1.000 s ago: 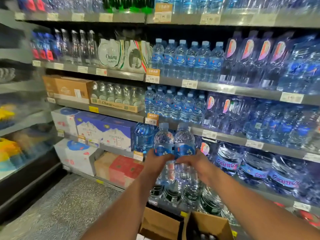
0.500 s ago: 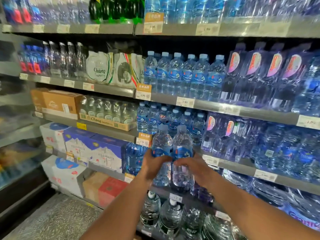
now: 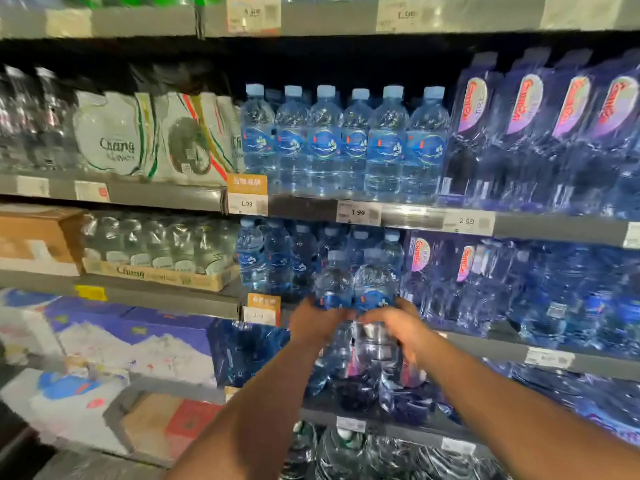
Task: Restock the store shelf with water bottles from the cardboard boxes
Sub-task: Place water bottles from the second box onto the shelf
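I hold two small clear water bottles with blue labels upright, side by side, in front of the middle shelf [image 3: 519, 344]. My left hand [image 3: 313, 322] grips the left bottle [image 3: 333, 285] around its lower body. Gripping the right bottle [image 3: 373, 285] the same way is my right hand [image 3: 403, 327]. Their caps reach the row of matching blue-label bottles [image 3: 277, 261] standing on that shelf. A fuller row of the same bottles [image 3: 343, 143] stands one shelf up. No cardboard box on the floor is in view.
Large purple-label bottles [image 3: 540, 133] fill the right of both shelves. White shrink-wrapped Chang packs [image 3: 117, 136] and a tray of glass bottles [image 3: 156, 251] sit at left. Blue and white cartons [image 3: 131, 341] lie lower left. Price tags [image 3: 358, 213] line the shelf edges.
Both hands have lifted the two bottles up and forward, from the lower shelf level to the middle shelf. The view has moved closer and tilted up, so the floor boxes have dropped out of sight.
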A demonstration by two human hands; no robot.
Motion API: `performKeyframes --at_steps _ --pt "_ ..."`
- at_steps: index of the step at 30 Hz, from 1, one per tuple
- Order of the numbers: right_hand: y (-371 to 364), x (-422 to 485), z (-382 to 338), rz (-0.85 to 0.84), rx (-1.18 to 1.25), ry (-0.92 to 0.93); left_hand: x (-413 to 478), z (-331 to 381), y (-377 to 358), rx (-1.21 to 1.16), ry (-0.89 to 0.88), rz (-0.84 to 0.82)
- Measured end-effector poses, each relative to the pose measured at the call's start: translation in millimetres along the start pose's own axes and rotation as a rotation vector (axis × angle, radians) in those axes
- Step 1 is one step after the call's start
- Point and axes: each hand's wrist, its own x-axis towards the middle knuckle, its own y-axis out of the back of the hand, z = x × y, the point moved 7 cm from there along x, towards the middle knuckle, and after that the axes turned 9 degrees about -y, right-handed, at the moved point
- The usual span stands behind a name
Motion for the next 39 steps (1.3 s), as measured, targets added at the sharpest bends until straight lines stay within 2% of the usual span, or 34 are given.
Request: performKeyframes --at_steps 4,8,9,11,17,26,35,39 --pt "-7 29 -8 0.107 0.075 -0.003 52 4 -6 0.191 -0.051 -0.169" --pt "-6 47 -16 0.262 0.153 -0.013 85 6 -17 0.058 -0.101 -0.225" --pt "-3 50 -18 0.292 0.16 -0.005 91 8 -21 0.09 -0.129 -0.229" --pt "3 56 -22 0.334 0.194 0.026 100 14 -25 0.152 -0.162 -0.209" --pt "17 68 -39 0.397 0.125 0.101 111 22 -41 0.081 -0.208 -0.195" --pt "19 81 -46 0.516 -0.184 0.168 125 11 -47 0.189 -0.243 -0.148" --pt "22 100 -22 0.518 -0.063 0.116 125 11 -51 0.316 -0.295 -0.1" --pt "25 109 -18 0.499 0.032 0.13 121 7 -57 0.257 -0.321 -0.082"
